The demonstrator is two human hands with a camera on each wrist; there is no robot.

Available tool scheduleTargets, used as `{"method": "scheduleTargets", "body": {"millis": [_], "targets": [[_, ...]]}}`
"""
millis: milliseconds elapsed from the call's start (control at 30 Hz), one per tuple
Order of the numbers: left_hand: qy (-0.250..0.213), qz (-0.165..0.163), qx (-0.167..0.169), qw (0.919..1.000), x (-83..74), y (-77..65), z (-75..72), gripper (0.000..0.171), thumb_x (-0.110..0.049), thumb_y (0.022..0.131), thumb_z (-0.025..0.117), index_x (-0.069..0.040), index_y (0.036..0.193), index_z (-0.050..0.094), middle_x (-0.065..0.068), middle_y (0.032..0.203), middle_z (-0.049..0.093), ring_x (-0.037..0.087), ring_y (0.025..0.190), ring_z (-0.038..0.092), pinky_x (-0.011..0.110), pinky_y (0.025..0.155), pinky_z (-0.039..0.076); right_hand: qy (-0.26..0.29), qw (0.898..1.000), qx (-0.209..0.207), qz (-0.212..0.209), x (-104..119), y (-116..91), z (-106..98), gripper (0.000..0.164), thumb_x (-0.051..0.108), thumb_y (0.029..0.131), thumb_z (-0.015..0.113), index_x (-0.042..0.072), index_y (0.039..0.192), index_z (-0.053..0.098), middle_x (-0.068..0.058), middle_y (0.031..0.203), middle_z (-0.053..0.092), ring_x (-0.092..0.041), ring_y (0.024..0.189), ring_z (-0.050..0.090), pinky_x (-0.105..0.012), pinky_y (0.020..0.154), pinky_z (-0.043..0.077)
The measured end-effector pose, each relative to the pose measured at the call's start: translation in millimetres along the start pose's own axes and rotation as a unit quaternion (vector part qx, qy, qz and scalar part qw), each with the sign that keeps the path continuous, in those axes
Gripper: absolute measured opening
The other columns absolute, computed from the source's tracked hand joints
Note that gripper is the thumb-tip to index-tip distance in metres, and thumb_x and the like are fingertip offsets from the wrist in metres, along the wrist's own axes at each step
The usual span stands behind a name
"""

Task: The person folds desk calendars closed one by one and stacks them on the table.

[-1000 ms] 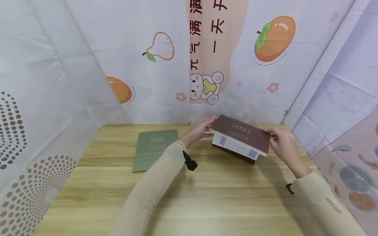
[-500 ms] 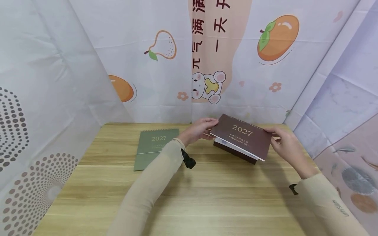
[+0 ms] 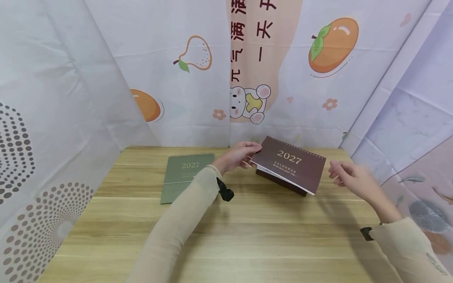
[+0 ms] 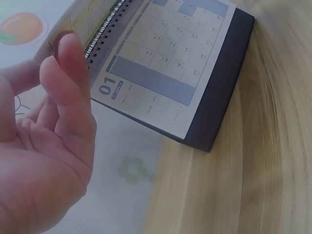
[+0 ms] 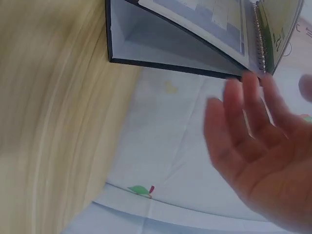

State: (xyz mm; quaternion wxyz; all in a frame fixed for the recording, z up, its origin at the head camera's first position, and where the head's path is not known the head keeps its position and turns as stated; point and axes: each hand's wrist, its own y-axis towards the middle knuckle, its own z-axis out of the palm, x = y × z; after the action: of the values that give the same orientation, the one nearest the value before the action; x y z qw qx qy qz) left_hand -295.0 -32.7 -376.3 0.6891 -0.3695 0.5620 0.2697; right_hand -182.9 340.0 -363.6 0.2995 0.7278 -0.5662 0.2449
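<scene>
A dark brown 2027 desk calendar (image 3: 290, 163) stands on its folded base at the right rear of the table. Its cover is raised over the spiral binding. Thumb and fingers of my left hand (image 3: 238, 155) pinch the cover's left edge. Beneath it, the left wrist view shows a January page (image 4: 163, 63) with a blue-grey grid. My right hand (image 3: 355, 180) is off the calendar's right side, apart from it, holding nothing; its fingers are loosely bent. From the right wrist view, the hollow stand (image 5: 161, 41) of the calendar is visible past the fingertips.
A green 2027 calendar (image 3: 184, 169) lies flat to the left, partly behind my left forearm. The wooden table (image 3: 247, 243) ends at a white printed curtain (image 3: 177, 98) at the back, with more cloth along both sides.
The right hand has let go of the cover's right edge and moved away rightward. The cover has tilted lower over the page, while the left hand keeps its pinch.
</scene>
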Motion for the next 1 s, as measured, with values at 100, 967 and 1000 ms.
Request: {"method": "scheduleTargets", "body": {"millis": [100,967,1000], "targets": [[0.007,-0.003,-0.004,1.0,1.6,0.8,-1.0,0.04,-0.031,0.103,0.061,-0.011,0.137,0.058,0.006,0.091,0.068,0.022,0.07,0.068,0.023,0.052,0.05,0.045,0.997,0.055,0.042,1,-1,1,0.052,0.032,0.112,0.037,-0.013,0.11,0.063,-0.011,0.089,0.069,-0.014,0.072,0.068,-0.033,0.068,0.06],[0.054,-0.014,-0.005,0.9984,14.3,-0.6,1.1,0.028,-0.026,0.103,0.062,-0.011,0.126,0.057,0.011,0.104,0.066,0.024,0.071,0.071,0.026,0.054,0.053,0.095,0.984,0.133,0.065,9,1,19,0.033,0.023,0.106,0.057,-0.009,0.105,0.064,-0.01,0.086,0.07,-0.015,0.078,0.067,-0.035,0.076,0.06],[0.058,-0.015,-0.002,0.9982,14.7,-0.3,1.0,0.028,-0.026,0.103,0.062,-0.011,0.125,0.057,0.012,0.102,0.068,0.024,0.071,0.071,0.026,0.055,0.053,0.095,0.984,0.132,0.067,9,1,20,0.033,0.024,0.106,0.057,-0.008,0.104,0.063,-0.01,0.085,0.07,-0.016,0.078,0.067,-0.036,0.075,0.06]]}}
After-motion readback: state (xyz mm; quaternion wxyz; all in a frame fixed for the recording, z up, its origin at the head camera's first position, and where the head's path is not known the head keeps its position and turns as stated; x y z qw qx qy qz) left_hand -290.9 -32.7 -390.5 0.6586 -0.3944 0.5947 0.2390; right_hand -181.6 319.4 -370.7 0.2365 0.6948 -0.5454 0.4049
